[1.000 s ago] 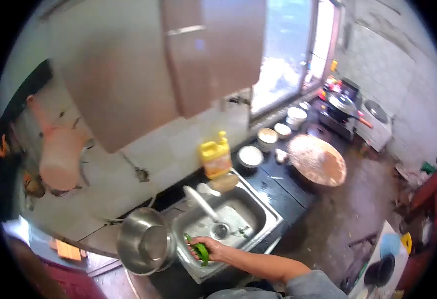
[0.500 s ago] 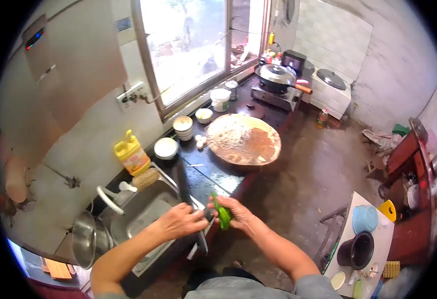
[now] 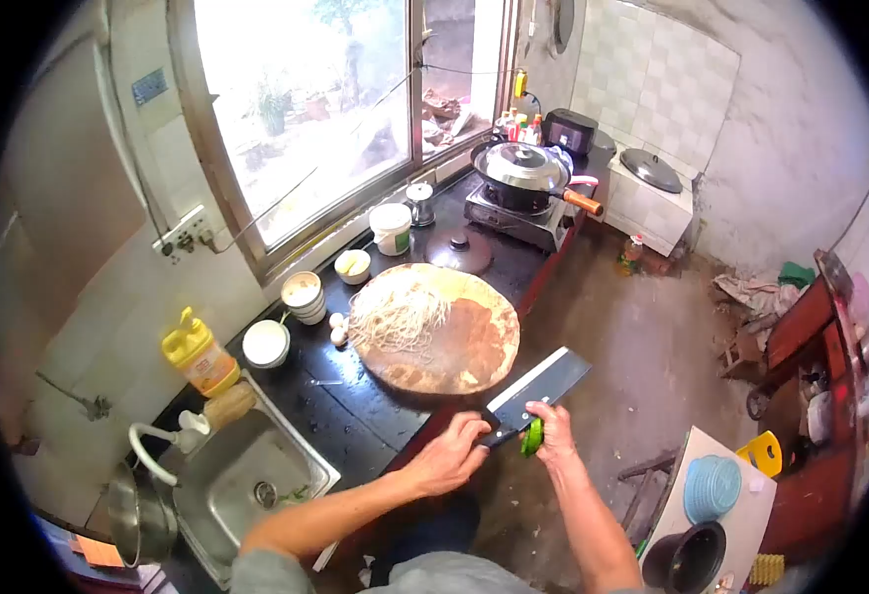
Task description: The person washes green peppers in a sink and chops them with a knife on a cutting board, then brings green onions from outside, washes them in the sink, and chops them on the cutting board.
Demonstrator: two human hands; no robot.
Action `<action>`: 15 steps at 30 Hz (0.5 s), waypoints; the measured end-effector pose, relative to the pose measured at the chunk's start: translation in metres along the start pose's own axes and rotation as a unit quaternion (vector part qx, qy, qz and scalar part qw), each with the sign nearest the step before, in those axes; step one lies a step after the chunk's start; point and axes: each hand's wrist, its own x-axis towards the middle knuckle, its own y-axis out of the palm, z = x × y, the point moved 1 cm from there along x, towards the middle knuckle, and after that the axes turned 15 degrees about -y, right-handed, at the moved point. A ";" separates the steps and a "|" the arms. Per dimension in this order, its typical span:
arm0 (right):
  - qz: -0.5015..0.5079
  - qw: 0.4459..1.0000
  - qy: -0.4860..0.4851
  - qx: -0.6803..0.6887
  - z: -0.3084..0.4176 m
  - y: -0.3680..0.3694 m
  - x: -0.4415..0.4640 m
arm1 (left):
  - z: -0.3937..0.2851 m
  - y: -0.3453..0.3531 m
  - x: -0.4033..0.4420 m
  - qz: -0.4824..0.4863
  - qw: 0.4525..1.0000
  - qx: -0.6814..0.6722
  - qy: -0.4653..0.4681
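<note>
My left hand [image 3: 452, 455] is closed round the handle of a cleaver [image 3: 545, 384]. Its broad dark blade, bright along one edge, points up and to the right. My right hand [image 3: 556, 436] grips a green pepper [image 3: 531, 438], with its fingertips close to the base of the blade; whether they touch it I cannot tell. Just beyond the cleaver lies a round wooden chopping board [image 3: 484, 342] on the dark counter. A heap of pale noodles [image 3: 400, 315] covers its left part.
A steel sink [image 3: 291, 457] with a white tap [image 3: 147, 445] is at lower left, beside a yellow jug [image 3: 200, 351]. Bowls [image 3: 266, 344] line the window side. A lidded pan [image 3: 523, 168] stands on a stove farther back. At lower right, a small table [image 3: 751, 495] holds a blue basket [image 3: 712, 487].
Both hands have moved right, away from the sink, with the cleaver and pepper. The blade has turned from upright beside the sink to slanting right. The view has shifted too.
</note>
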 end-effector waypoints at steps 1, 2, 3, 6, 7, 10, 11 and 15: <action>0.001 1.000 -0.013 -0.021 0.009 0.007 0.016 | -0.006 0.003 0.010 0.074 0.986 -0.085 -0.122; 0.003 0.998 -0.023 -0.050 0.008 0.012 0.034 | 0.007 0.017 0.026 0.019 0.996 -0.049 -0.068; 0.007 0.996 -0.032 -0.082 0.007 0.020 0.052 | 0.011 0.028 0.043 -0.038 0.998 0.017 -0.048; 0.097 0.987 0.015 -0.128 0.004 0.045 0.089 | 0.022 0.047 0.086 -0.136 0.966 -0.028 -0.219; 0.125 0.985 0.029 -0.115 0.003 0.052 0.100 | 0.023 0.046 0.096 -0.169 0.951 -0.054 -0.254; 0.203 0.964 0.131 -0.111 0.003 0.052 0.144 | 0.070 0.041 0.125 -0.184 0.931 -0.115 -0.293; 0.196 0.968 0.111 -0.112 -0.003 0.046 0.159 | 0.091 0.037 0.134 -0.170 0.927 -0.176 -0.285; 0.235 0.889 -0.056 -0.390 -0.034 0.017 0.233 | 0.137 0.000 0.159 -0.111 0.888 -0.242 -0.376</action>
